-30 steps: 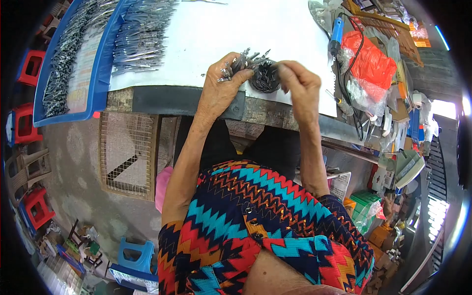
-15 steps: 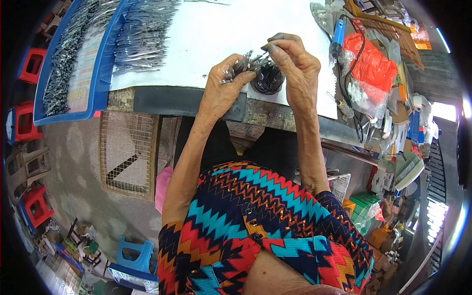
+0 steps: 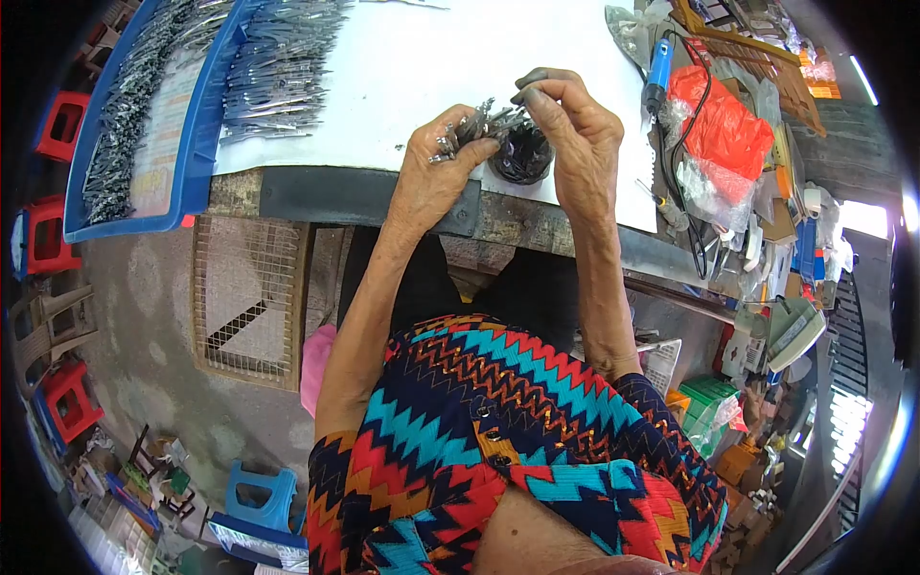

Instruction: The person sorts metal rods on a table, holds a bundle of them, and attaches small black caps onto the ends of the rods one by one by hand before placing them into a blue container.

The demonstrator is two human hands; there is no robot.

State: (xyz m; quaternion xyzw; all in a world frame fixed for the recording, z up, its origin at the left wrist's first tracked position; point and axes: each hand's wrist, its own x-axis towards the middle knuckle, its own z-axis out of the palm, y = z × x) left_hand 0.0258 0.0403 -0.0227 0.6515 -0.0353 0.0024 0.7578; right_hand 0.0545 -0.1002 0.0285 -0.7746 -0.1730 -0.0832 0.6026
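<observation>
A bunch of thin, shiny metal pieces (image 3: 468, 132) is wrapped in the fingers of my left hand (image 3: 433, 171), above the table's front edge. The pieces fan out beyond the fist. Just to the right, my right hand (image 3: 579, 129) is bent in a pinch, thumb against fingers, close to the ends of the bunch. What the pinch holds is too small to make out. Its fingertips look darkened. Between the hands, a round container lined with black plastic (image 3: 520, 158) stands on the white table covering; its contents cannot be told.
At the left a blue tray (image 3: 196, 182) holds many similar metal pieces; a spread pile (image 3: 276, 81) lies beside it. On the right are a blue-handled tool (image 3: 658, 72) with a black cord, a red plastic bag (image 3: 719, 120) and clutter. Stools stand on the floor.
My right fingertips have shifted very slightly; the thin piece visible at them earlier no longer shows clearly. My left hand keeps its place with the metal bunch.
</observation>
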